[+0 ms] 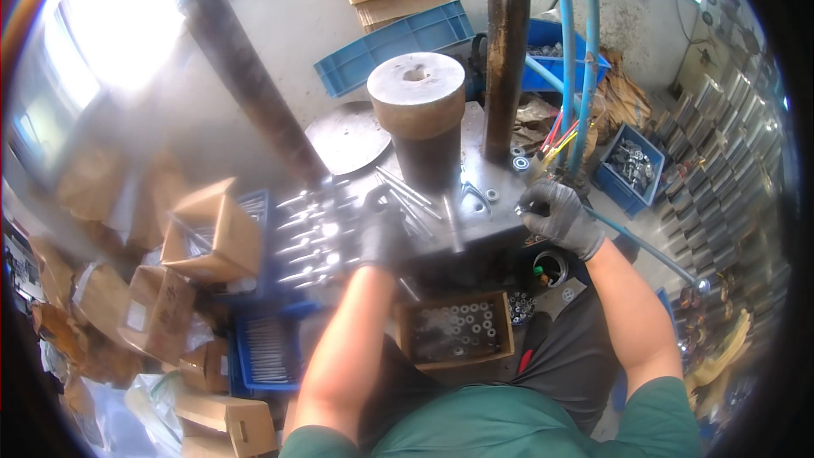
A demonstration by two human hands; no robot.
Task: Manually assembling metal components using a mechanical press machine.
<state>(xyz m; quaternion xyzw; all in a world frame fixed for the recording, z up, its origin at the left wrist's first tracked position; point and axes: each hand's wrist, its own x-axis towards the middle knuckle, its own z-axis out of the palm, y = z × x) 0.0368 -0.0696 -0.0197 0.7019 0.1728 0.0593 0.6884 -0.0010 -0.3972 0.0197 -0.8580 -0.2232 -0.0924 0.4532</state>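
left hand point(381, 233) (gloved) rests on rods point(413, 195) before the cylinder point(418, 114), fingers' spread unclear; right hand point(557, 216) pinches 1 small part right of it.

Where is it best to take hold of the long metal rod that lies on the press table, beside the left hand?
Probably at the near end of the rod, from above. It lies flat, pointing toward the person, right of the left hand; that end seems free, while the far end nears the dark cylinder.

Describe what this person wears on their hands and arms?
Both hands wear dark grey work gloves: the left hand and the right hand. The gloves end at the wrists and look snug and worn. The forearms are bare up to short green sleeves of a T-shirt.
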